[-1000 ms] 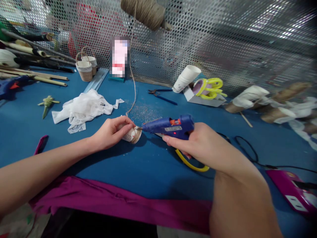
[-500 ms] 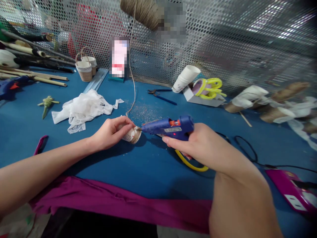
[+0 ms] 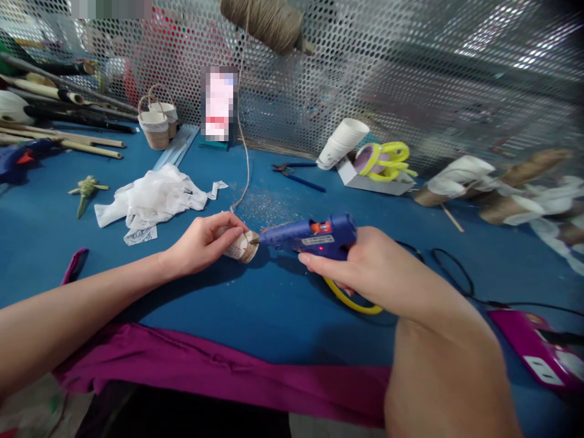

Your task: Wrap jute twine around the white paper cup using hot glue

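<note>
My left hand point(image 3: 205, 242) is closed round a small white paper cup point(image 3: 238, 248) that lies on its side on the blue table. Brown twine point(image 3: 250, 253) is wound round the cup's end, and its strand runs up to a twine spool point(image 3: 264, 23) on the mesh. In my right hand point(image 3: 369, 261) is a blue glue gun point(image 3: 305, 236) with a lit red light. The metal nozzle points left and meets the twine-wrapped end of the cup; whether glue is coming out is too small to see.
Crumpled white lace point(image 3: 157, 198) lies left of the cup. Pliers point(image 3: 298, 175), stacked paper cups point(image 3: 342, 143) and a box with yellow tubing point(image 3: 378, 173) stand behind. Two twine-wrapped cups with handles point(image 3: 154, 129) are at the back left. A black cord point(image 3: 456, 274) leads to a magenta device point(image 3: 531, 350).
The cup has turned or shifted very slightly in my left hand, with the nozzle staying at its wrapped end. Both hands keep nearly the same place.
</note>
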Motion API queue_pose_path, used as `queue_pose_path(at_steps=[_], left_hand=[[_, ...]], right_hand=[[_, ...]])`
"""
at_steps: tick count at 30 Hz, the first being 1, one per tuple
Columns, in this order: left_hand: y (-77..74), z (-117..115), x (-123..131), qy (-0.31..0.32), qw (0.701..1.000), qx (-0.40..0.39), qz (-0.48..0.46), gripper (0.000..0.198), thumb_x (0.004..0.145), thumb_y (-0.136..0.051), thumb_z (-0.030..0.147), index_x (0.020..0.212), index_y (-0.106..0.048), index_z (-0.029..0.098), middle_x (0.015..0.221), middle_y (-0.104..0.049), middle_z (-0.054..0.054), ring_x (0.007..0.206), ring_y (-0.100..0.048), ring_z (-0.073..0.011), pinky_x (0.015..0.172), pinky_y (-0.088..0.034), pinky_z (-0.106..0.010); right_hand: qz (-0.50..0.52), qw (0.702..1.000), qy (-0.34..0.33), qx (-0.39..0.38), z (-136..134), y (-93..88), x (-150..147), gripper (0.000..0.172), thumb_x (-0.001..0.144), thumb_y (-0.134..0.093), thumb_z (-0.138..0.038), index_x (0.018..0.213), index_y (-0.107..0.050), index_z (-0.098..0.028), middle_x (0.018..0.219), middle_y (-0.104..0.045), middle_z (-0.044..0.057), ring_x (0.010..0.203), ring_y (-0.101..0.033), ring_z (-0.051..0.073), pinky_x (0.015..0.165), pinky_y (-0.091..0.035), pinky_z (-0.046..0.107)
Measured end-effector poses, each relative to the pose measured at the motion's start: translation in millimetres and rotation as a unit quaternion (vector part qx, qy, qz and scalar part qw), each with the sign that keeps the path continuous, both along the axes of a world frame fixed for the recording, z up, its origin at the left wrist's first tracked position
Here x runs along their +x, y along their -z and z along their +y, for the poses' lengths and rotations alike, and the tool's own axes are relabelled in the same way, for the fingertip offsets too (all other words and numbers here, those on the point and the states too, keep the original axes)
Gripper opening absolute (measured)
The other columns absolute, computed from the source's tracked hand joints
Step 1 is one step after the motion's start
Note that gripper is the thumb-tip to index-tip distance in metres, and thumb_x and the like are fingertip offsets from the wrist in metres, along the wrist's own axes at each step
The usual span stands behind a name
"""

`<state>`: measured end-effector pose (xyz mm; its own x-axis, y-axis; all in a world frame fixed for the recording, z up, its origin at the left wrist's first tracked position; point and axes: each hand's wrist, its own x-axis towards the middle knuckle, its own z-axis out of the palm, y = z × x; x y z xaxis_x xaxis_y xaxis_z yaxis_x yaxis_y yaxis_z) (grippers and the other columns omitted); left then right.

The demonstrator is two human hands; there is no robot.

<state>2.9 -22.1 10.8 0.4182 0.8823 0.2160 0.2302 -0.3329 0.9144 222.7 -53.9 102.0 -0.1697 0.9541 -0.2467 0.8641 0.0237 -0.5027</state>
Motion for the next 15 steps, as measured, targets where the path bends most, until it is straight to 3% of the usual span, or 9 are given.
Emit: queue_pose_path(at_steps=[10,15], left_hand=[[0.8,0.1,-0.6,-0.002,1.000,-0.005,-0.002,0.022,0.087,-0.046,0.029,0.087,-0.058,0.011,0.075,-0.064,-0.005,0.062,-0.055,-0.0105,0.058,-0.043,-0.020],[-0.4,-0.2,-0.5,-0.006,1.000,0.007,0.016,0.022,0.087,-0.046,0.029,0.087,-0.059,0.011,0.074,-0.063,-0.004,0.062,-0.054,-0.0104,0.057,-0.042,-0.020]], right_hand=[[-0.004,0.999,0.035,-0.015,1.1,-1.3,-2.0,0.027,0.072,-0.058,-0.045,0.061,-0.058,-0.019,0.050,-0.057,-0.001,0.045,-0.049,0.012,0.043,-0.038,0.024],[0.012,0.999,0.041,-0.022,2.0,-1.8,-2.9,0.028,0.071,-0.059,-0.043,0.057,-0.056,-0.019,0.043,-0.050,-0.003,0.039,-0.043,0.010,0.039,-0.034,0.023]])
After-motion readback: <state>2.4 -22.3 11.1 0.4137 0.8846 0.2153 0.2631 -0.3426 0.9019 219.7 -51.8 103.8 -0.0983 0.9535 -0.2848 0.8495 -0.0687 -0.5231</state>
